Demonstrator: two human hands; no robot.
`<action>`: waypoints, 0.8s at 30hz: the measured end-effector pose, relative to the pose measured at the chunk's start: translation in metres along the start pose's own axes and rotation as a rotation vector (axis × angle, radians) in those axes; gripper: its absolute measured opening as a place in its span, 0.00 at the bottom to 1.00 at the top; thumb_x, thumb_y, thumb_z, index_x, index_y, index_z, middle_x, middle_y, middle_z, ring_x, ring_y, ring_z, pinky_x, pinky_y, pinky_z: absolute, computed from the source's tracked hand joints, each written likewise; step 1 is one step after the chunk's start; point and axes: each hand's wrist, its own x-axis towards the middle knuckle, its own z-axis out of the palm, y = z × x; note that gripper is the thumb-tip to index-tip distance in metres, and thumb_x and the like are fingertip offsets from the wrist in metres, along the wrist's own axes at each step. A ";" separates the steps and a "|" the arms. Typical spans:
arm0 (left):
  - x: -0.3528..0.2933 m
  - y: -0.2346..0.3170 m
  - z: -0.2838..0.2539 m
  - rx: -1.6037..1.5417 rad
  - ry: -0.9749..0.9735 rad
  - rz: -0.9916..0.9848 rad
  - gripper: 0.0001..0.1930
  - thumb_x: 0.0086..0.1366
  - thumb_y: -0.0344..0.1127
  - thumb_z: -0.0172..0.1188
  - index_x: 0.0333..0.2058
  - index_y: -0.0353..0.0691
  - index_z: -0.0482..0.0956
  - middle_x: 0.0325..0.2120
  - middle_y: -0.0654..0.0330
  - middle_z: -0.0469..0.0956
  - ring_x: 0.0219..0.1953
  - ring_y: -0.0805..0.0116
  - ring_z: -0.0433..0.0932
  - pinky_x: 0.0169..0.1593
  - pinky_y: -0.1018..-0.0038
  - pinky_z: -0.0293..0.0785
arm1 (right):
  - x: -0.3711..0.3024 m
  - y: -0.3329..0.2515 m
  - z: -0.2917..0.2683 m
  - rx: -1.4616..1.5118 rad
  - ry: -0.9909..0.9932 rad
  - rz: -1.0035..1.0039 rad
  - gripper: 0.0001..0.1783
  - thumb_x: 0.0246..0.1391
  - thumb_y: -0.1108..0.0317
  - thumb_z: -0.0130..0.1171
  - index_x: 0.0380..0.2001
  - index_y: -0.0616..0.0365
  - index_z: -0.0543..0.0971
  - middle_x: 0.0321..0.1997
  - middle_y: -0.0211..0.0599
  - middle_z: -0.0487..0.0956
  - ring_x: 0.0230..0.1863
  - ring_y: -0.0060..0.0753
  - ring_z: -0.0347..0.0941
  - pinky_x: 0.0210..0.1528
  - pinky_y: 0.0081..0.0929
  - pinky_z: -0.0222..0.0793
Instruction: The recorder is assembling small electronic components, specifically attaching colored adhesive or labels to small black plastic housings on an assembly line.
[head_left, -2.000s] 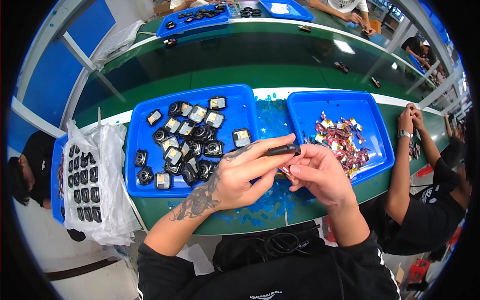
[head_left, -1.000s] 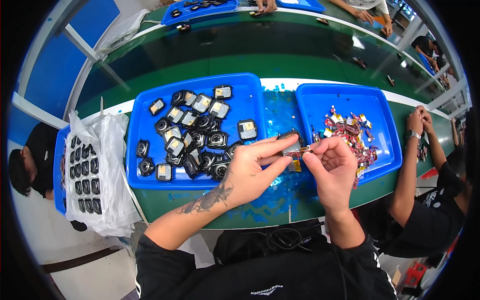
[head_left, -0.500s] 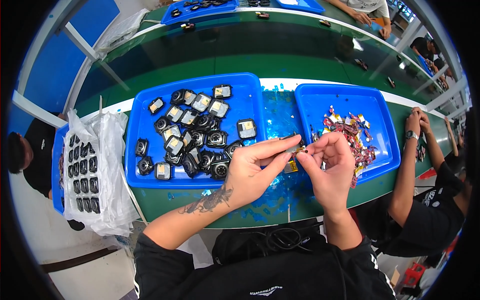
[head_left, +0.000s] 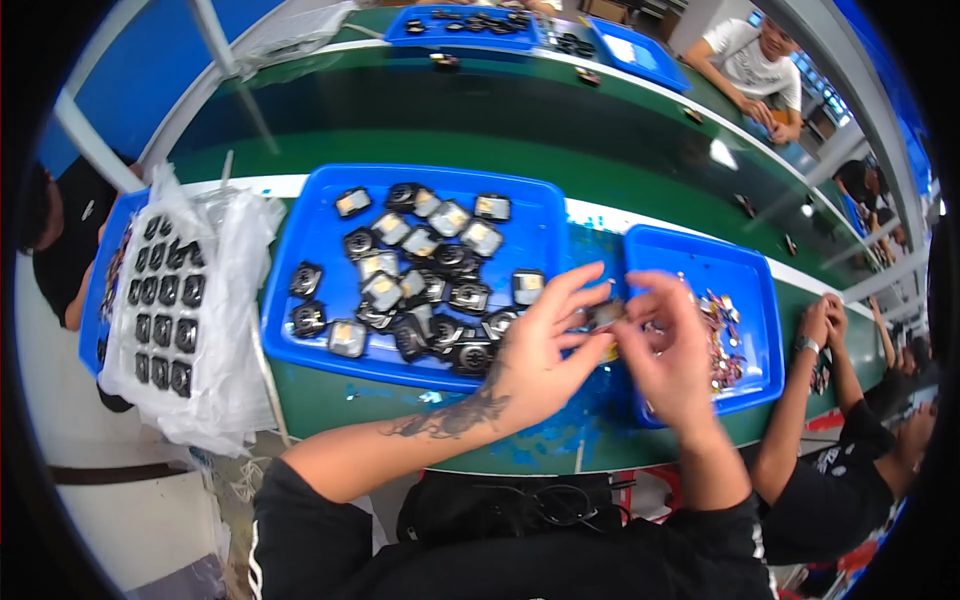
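My left hand [head_left: 550, 335] is over the bench between two blue trays, its thumb and fingers around a small grey part [head_left: 606, 315], blurred. My right hand [head_left: 672, 345], smeared by motion, curls in from the other side with thumb and fingers bent close to that part; what it pinches is hidden. Left of my hands, a blue tray [head_left: 535, 210] holds a pile of black watch cases [head_left: 470, 295], some with silver-grey inner faces up. Beyond my right hand, a second blue tray [head_left: 740, 270] holds a heap of small red and gold electronic parts [head_left: 725, 340].
Blue film scraps [head_left: 540, 440] litter the green bench. A green conveyor belt [head_left: 400, 115] runs behind the trays, carrying small parts. White plastic sheeting [head_left: 225, 320] lies at left beside rows of watch cases [head_left: 165, 290]. A co-worker's hands [head_left: 822, 320] are close at right; another person [head_left: 750, 75] sits across.
My view has shifted, and the trays appear nearer. My left fingers have spread wider, and my right hand has moved and blurred. The yellow-and-silver piece below my fingers is barely visible now.
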 end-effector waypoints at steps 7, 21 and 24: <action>0.039 0.009 -0.055 1.613 0.109 0.459 0.20 0.56 0.35 0.62 0.49 0.43 0.75 0.47 0.55 0.75 0.48 0.56 0.71 0.48 0.61 0.69 | 0.189 0.087 -0.033 -0.116 -0.050 0.252 0.22 0.42 0.75 0.69 0.43 0.65 0.75 0.27 0.40 0.80 0.27 0.26 0.76 0.29 0.25 0.71; 0.044 0.007 -0.077 1.622 0.061 0.389 0.25 0.53 0.30 0.63 0.52 0.38 0.71 0.44 0.55 0.76 0.53 0.58 0.72 0.64 0.56 0.59 | 0.171 0.083 -0.058 -0.246 0.059 0.055 0.15 0.51 0.71 0.62 0.43 0.65 0.78 0.32 0.36 0.80 0.35 0.24 0.76 0.40 0.25 0.72; 0.044 0.021 -0.066 1.323 0.008 0.523 0.30 0.51 0.25 0.63 0.55 0.35 0.68 0.48 0.48 0.75 0.51 0.50 0.75 0.54 0.64 0.73 | 0.118 0.040 -0.032 -0.206 -0.217 -0.089 0.15 0.54 0.68 0.62 0.42 0.66 0.78 0.33 0.39 0.81 0.35 0.25 0.77 0.38 0.28 0.73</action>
